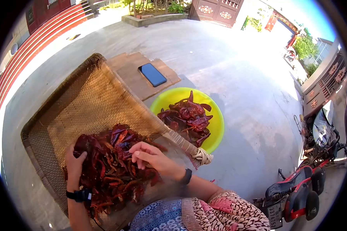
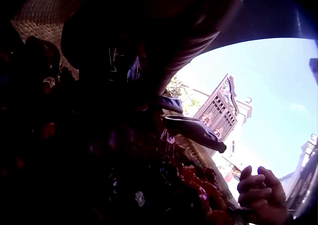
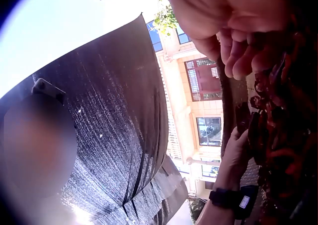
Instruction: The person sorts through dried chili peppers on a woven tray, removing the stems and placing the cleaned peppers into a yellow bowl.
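A heap of dried red chili peppers (image 1: 115,169) lies in a woven basket tray (image 1: 77,100) in front of the person. At the heap's left side, the left hand (image 1: 74,163) grips dark red peppers, its thumb over them and its other fingers largely hidden. Above the right part of the heap is the right hand (image 1: 152,158), fingers loosely bent and nothing visible in them; the left wrist view also shows this hand (image 2: 263,192) against the sky. Much of the left wrist view is dark.
Beyond the tray's bound corner stands a yellow-green basin (image 1: 218,131) holding larger whole dried peppers. A phone (image 1: 152,74) lies on a cardboard sheet (image 1: 123,67) behind the tray. A red and black motorbike (image 1: 297,188) is parked on the right.
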`<action>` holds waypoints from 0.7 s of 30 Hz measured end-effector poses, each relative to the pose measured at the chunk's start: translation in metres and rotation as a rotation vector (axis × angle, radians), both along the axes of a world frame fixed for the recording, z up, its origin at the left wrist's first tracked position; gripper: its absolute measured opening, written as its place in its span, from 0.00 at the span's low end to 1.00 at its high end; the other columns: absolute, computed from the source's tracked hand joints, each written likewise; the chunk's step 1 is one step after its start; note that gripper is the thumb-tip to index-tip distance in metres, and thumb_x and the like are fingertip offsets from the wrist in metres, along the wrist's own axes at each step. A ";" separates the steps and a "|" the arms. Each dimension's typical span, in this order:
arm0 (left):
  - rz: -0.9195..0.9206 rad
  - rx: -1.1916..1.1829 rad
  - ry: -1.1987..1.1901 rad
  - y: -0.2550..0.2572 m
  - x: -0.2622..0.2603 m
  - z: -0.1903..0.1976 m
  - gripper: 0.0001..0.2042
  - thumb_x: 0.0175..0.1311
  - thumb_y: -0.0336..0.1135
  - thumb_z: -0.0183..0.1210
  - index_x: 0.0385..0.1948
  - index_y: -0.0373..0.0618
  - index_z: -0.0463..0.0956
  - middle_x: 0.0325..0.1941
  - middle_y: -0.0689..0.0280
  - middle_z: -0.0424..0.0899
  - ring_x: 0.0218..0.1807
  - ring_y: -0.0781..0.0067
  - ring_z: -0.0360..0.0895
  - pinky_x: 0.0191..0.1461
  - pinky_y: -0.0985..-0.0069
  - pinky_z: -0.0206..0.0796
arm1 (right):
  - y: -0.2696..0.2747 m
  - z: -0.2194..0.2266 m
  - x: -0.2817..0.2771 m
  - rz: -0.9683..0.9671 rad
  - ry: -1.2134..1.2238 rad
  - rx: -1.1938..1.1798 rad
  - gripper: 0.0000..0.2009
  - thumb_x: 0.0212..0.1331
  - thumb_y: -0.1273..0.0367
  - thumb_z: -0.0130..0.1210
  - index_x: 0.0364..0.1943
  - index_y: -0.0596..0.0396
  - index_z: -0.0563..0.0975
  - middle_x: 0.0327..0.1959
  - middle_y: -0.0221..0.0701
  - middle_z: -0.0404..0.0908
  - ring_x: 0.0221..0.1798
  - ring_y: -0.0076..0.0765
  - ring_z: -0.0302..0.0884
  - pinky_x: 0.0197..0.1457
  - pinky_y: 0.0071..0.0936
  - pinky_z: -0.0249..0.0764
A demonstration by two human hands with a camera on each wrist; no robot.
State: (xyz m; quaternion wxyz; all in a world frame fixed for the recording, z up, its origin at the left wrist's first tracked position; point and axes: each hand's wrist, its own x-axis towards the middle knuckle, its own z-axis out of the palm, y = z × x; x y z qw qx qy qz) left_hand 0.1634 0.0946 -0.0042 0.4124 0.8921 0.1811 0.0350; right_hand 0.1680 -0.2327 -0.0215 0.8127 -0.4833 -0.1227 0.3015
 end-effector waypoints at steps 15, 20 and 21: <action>-0.256 0.690 -0.338 -0.099 -0.124 -0.004 0.14 0.58 0.26 0.62 0.46 0.48 0.72 0.59 0.57 0.66 0.65 0.49 0.62 0.62 0.53 0.61 | 0.049 -0.021 -0.028 0.084 -0.486 -0.444 0.20 0.61 0.71 0.56 0.56 0.55 0.66 0.37 0.36 0.75 0.39 0.35 0.75 0.41 0.31 0.71; -0.170 0.566 -0.386 -0.082 -0.129 -0.022 0.08 0.62 0.30 0.59 0.42 0.44 0.77 0.63 0.57 0.66 0.69 0.47 0.59 0.67 0.52 0.55 | 0.054 -0.015 -0.030 -0.018 -0.665 -0.391 0.25 0.57 0.73 0.58 0.59 0.52 0.65 0.39 0.37 0.75 0.40 0.40 0.76 0.44 0.34 0.72; -0.171 0.519 -0.394 -0.081 -0.128 -0.021 0.07 0.62 0.30 0.59 0.40 0.43 0.77 0.63 0.57 0.66 0.69 0.47 0.58 0.68 0.53 0.55 | 0.058 -0.017 -0.028 -0.038 -0.739 -0.380 0.25 0.56 0.73 0.59 0.59 0.51 0.66 0.40 0.37 0.75 0.41 0.41 0.76 0.44 0.35 0.72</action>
